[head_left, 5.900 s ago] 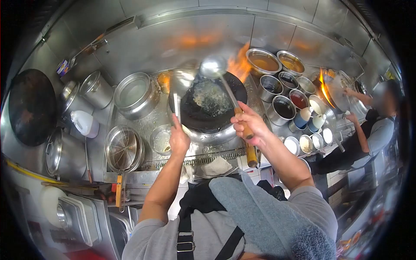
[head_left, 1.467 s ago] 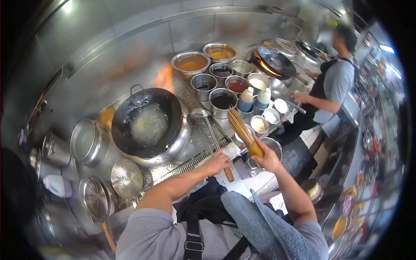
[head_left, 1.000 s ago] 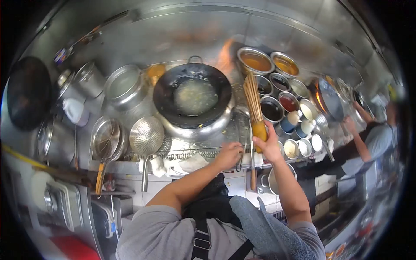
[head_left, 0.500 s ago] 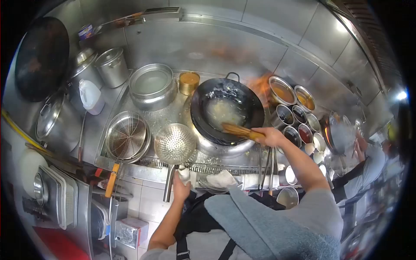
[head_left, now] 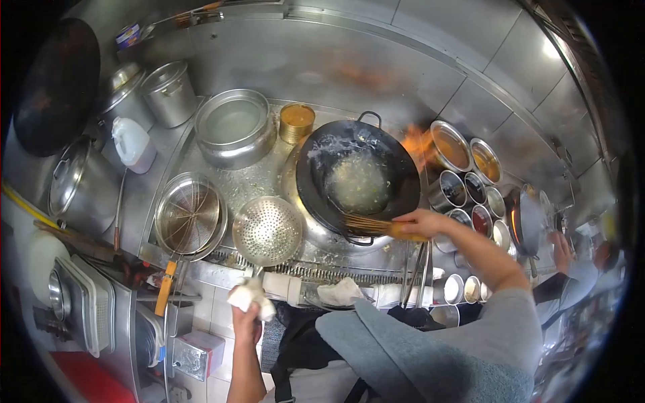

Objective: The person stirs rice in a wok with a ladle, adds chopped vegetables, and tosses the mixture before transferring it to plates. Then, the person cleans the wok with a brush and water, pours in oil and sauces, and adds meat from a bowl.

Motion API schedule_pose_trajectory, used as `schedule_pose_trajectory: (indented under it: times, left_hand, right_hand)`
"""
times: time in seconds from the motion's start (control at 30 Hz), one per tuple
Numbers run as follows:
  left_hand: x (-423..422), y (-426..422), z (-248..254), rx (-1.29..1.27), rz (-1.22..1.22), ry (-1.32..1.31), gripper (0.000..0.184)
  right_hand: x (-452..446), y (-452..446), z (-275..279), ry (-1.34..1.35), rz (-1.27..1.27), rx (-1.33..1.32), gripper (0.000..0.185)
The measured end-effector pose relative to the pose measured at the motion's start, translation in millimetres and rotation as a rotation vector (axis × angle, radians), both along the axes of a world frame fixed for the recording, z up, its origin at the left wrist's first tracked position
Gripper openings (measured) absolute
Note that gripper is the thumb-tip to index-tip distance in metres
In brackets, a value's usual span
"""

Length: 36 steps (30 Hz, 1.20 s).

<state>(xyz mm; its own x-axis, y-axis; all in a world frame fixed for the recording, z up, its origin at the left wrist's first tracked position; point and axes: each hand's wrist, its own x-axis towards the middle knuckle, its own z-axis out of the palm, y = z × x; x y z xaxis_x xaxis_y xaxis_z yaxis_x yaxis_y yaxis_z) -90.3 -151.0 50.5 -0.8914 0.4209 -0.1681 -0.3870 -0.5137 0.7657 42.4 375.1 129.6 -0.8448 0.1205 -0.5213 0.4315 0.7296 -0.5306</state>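
My right hand (head_left: pixel 423 224) is closed around the yellow handle of a bamboo wok brush (head_left: pixel 369 225). The bristles lie at the near rim of a black wok (head_left: pixel 400 195), which holds cloudy liquid (head_left: pixel 359 180) with pale bits and sits on the burner. My left hand (head_left: pixel 248 322) grips a bunched white cloth (head_left: pixel 250 299) in front of the stove's edge. Just beyond that cloth, a perforated ladle (head_left: pixel 267 230) rests on the stovetop; its handle is mostly hidden by the cloth.
Flames (head_left: pixel 418 144) rise behind the wok on the right. Sauce containers (head_left: pixel 449 190) crowd the right side, where another person's hand (head_left: pixel 560 250) shows. To the left are a wire strainer (head_left: pixel 191 213), a water pot (head_left: pixel 235 131) and a tin can (head_left: pixel 296 124).
The brush has shifted from inside the wok to its near rim. My left hand has moved down and left, and the white cloth is now raised in it. The view has tilted slightly.
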Motion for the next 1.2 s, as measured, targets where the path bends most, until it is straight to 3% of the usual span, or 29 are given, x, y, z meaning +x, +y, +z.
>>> schedule_pose_trajectory:
  times: [0.03,0.1,0.17,0.23,0.27,0.3,0.37,0.4,0.47,0.53,0.6,0.63,0.7,0.77,0.87,0.93,0.97,1.07,1.1,1.17,1.2]
  left_hand:
    - [-5,3,-8,-0.062,-0.099,-0.082,0.058]
    - [-14,33,-31,-0.211,-0.235,-0.275,0.049]
    - [-9,101,-49,-0.308,-0.363,-0.385,0.047]
    - [11,183,-39,-0.371,-0.468,-0.402,0.051]
    - [19,223,-51,-0.374,-0.502,-0.240,0.054]
    - [29,263,-61,-0.481,-0.368,-0.077,0.053]
    - [35,306,-60,-0.693,-0.157,0.131,0.039]
    - [40,312,-45,-0.731,-0.065,0.175,0.036]
    - [19,296,-44,-0.653,-0.095,0.213,0.036]
    - [-15,281,-46,-0.549,-0.028,0.164,0.028]
    - [-42,260,-10,-0.544,-0.252,0.134,0.024]
    - [-44,257,-19,-0.550,-0.260,0.133,0.024]
    - [-57,263,-39,-0.602,-0.293,0.173,0.017]
    - [-57,261,-36,-0.559,-0.321,0.140,0.018]
    - [-55,250,-17,-0.488,-0.425,0.093,0.019]
    - [-51,245,-5,-0.463,-0.264,0.108,0.017]
    - [-45,245,-10,-0.413,-0.110,0.178,0.024]
    - [-21,243,19,-0.383,-0.156,-0.020,0.039]
    - [-20,263,-23,-0.462,-0.065,0.154,0.053]
    - [-17,272,-16,-0.665,-0.013,0.203,0.051]
    - [-18,274,-14,-0.724,-0.033,0.190,0.049]
  right_hand:
    - [-1,-1,25,0.006,-0.007,-0.008,0.046]
    - [-22,-7,81,-0.334,-0.082,0.216,0.044]
    - [-55,24,5,0.160,0.221,0.447,0.043]
    - [-119,-26,23,0.031,-0.008,0.401,0.045]
    - [-139,-37,-2,0.169,-0.189,0.349,0.045]
    - [-158,-41,-33,0.308,-0.359,0.297,0.046]
    - [-156,-62,-55,0.291,-0.416,0.271,0.047]
    - [-142,-67,-54,0.244,-0.414,0.295,0.047]
    - [-96,-55,-47,0.261,-0.165,0.309,0.046]
    - [-50,-61,10,0.055,-0.064,0.424,0.046]
    - [-47,-30,19,-0.006,-0.045,0.522,0.046]
    - [-63,-17,21,-0.054,-0.041,0.577,0.048]
    - [-111,-7,9,0.055,-0.315,0.584,0.048]
    - [-161,-1,-45,0.106,-0.497,0.597,0.042]
    - [-161,-49,-71,0.149,-0.485,0.544,0.042]
    - [-126,-75,-49,0.195,-0.378,0.519,0.042]
    - [-111,-83,-32,0.189,-0.385,0.523,0.042]
    - [-76,-74,-3,-0.043,-0.119,0.590,0.043]
    - [-84,-65,0,-0.023,-0.138,0.608,0.042]
    - [-114,-45,-6,-0.003,-0.161,0.620,0.041]
    - [-143,-37,-20,0.036,-0.320,0.605,0.038]
